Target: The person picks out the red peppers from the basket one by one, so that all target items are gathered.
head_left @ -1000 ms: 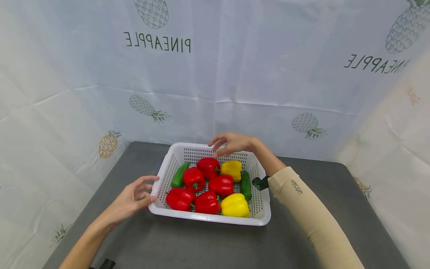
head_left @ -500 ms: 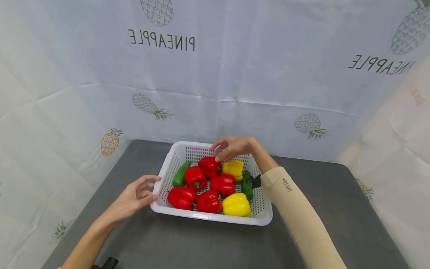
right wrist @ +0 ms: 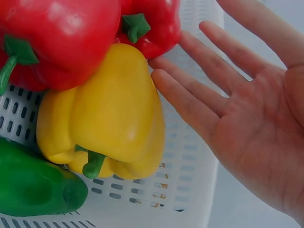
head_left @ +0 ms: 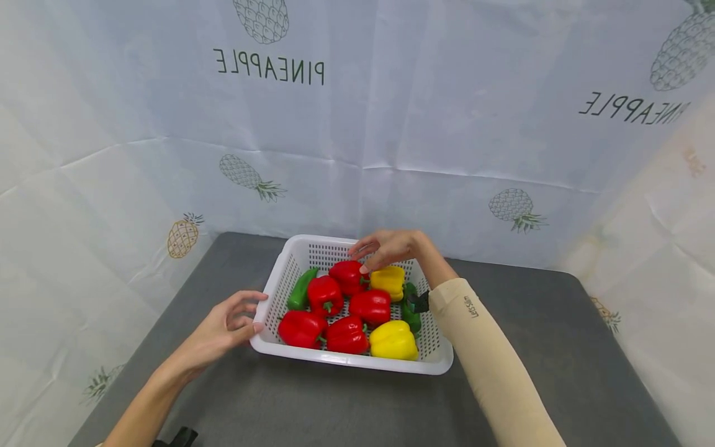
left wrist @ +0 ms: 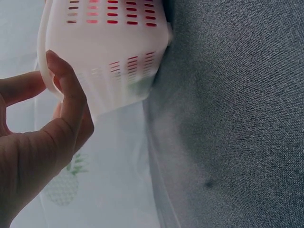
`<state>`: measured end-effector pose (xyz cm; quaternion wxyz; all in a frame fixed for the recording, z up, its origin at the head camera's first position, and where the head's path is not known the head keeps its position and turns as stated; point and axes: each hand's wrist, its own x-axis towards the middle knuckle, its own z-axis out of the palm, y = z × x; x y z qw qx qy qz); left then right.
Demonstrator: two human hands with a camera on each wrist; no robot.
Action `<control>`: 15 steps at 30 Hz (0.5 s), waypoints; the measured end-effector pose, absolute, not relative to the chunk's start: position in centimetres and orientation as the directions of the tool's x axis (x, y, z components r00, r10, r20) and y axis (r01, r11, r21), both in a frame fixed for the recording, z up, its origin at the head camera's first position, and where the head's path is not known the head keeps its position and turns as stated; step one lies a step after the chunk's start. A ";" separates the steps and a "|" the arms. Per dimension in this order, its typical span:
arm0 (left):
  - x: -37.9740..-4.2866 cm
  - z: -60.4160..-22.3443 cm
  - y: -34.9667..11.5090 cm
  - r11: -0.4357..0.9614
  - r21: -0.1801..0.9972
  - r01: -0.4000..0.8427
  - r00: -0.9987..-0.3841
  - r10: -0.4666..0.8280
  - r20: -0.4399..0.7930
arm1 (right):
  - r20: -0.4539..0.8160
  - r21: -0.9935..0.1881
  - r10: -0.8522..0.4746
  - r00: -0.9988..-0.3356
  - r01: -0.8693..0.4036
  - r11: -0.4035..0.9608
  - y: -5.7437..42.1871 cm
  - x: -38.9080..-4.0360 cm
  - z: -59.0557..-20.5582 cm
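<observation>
A white slotted basket [head_left: 341,360] holds several red bell peppers, two yellow ones and two long green vegetables. At its left rim my left hand [head_left: 218,329] pinches the edge between thumb and fingers; the basket wall [left wrist: 109,42] fills the top of the left wrist view. Over the back side, my right hand [head_left: 391,246] reaches in with extended fingers. Its fingertips [right wrist: 161,78] are at the back yellow pepper [right wrist: 104,109] and the back red pepper [right wrist: 156,28]; whether they touch, I cannot tell. In the head view that red pepper [head_left: 345,276] lies under the right thumb.
The basket stands on a dark grey table [head_left: 357,410]. A white cloth [head_left: 357,124] with pineapple prints hangs behind and at both sides. In the basket, a green pepper [head_left: 301,290] lies at left and a dark green vegetable [head_left: 411,320] at right, partly behind my right wrist strap.
My right hand has lowered slightly into the back of the basket, nearer the back red pepper. The left hand stays at the rim. The head view has shifted a little.
</observation>
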<state>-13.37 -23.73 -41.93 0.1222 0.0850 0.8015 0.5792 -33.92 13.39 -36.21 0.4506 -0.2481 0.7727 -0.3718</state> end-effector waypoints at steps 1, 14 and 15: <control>-13.4 -41.9 -23.8 0.314 0.949 -0.005 -0.956 0.278 -0.097 | -0.511 -0.797 -0.719 -0.472 -0.055 0.602 13.4 -33.9 -36.3; -13.3 -42.0 -23.7 0.310 0.951 -0.014 -0.957 0.272 -0.102 | -0.508 -0.792 -0.684 -0.524 -0.029 0.610 12.9 -34.0 -36.3; -13.3 -42.0 -23.7 0.308 0.951 -0.012 -0.957 0.273 -0.101 | -0.510 -0.789 -0.676 -0.532 -0.025 0.614 12.8 -33.9 -36.2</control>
